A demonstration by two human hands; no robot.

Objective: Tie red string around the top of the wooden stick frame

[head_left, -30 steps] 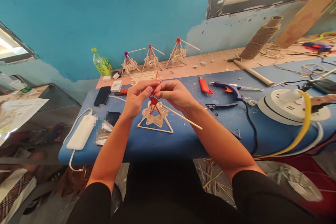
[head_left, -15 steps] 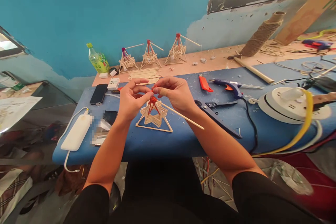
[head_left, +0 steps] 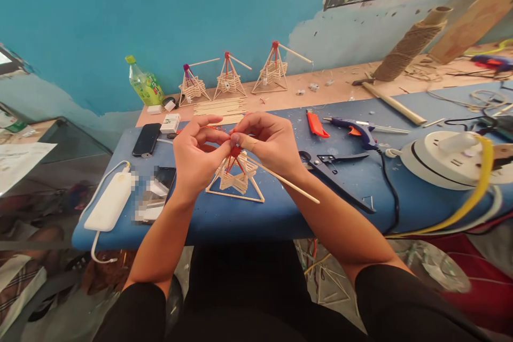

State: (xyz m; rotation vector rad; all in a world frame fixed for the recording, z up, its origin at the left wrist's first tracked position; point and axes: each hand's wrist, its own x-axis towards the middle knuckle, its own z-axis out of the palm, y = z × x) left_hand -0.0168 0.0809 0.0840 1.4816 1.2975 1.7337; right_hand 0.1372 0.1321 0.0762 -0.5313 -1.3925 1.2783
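Note:
On the blue table top stands a small pyramid frame of thin wooden sticks point(head_left: 240, 200), with stacked sticks forming a star shape inside it. Red string point(head_left: 236, 153) is wrapped round its peak, and red strands run down from there. One longer stick point(head_left: 296, 187) juts from the peak toward the right, passing over my right wrist. My left hand point(head_left: 202, 152) pinches the red string just above the peak, thumb against fingers. My right hand point(head_left: 270, 141) pinches at the same spot, its fingertips meeting the left ones. The string between the fingertips is mostly hidden.
Three similar stick frames point(head_left: 227, 85) stand along the wall beside a green-labelled bottle point(head_left: 146, 85). Loose sticks point(head_left: 220, 109) lie before them. A glue gun point(head_left: 356, 131), black cutter point(head_left: 336, 181) and white power strip point(head_left: 433, 160) are rightward; a phone point(head_left: 146, 139) and white power bank point(head_left: 110, 200) leftward.
Both hands have come down slightly onto the peak, now covering more of the red wrapping. The long stick's free end has shifted slightly right and down. The camera view has moved a little.

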